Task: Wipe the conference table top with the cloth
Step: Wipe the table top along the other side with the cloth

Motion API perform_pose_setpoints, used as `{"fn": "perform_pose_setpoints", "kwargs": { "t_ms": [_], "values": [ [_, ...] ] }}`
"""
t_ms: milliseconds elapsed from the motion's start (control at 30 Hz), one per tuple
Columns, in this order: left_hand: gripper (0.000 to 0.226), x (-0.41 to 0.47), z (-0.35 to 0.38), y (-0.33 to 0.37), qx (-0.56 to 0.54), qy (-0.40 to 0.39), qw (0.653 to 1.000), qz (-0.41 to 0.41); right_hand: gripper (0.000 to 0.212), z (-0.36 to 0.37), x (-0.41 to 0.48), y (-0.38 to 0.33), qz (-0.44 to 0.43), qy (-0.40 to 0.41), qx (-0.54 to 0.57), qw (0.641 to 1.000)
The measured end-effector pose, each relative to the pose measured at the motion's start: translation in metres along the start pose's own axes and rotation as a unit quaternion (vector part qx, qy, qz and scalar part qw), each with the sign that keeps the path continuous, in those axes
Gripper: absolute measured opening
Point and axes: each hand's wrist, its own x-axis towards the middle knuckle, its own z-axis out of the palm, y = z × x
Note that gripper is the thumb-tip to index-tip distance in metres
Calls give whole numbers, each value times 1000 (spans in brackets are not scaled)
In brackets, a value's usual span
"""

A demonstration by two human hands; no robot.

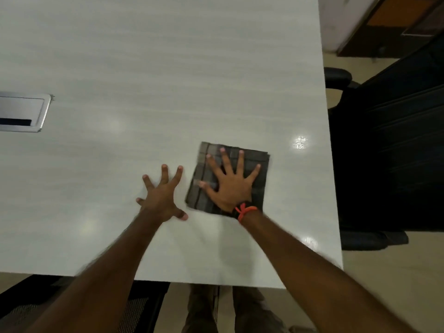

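Under the flat right hand (230, 186), folded cloth (259, 188) lies roughly square

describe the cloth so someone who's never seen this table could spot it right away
Start with the pale table and go to its near right part, beside the black chair. There a folded cloth lies flat under the spread right hand. It is the only dark, checked square on the top; the left hand beside it touches bare table.
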Motion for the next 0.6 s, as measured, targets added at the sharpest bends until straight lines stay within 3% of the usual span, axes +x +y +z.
{"fn": "perform_pose_setpoints", "kwargs": {
  "t_ms": [67, 167, 233, 333, 467, 533, 600],
  "values": [
    [141, 0, 1, -2, -4, 9, 1000, 7, 83, 0, -17, 43, 97, 26, 18, 995],
    [140, -3, 4, -5, -12, 18, 1000, 19, 90, -8, -44, 114, 290, 39, 56, 955],
    [139, -4, 5, -5, -16, 24, 999, 24, 98, -9, -59, 113, 348, 45, 74, 933],
    [137, -6, 4, -5, -18, 18, 999, 28, 92, 7, -80, 36, 313, 27, 78, 946],
    [136, -5, 2, -5, -13, 8, 999, 37, 87, 39, -136, -37, 157, -34, 40, 986],
    [136, -5, 2, -8, -9, 9, 999, 41, 86, 42, -155, -18, 162, -23, 34, 986],
    [136, -5, 3, -10, -10, 8, 999, 42, 85, 42, -168, 20, 239, 3, 41, 970]
  ]
}}
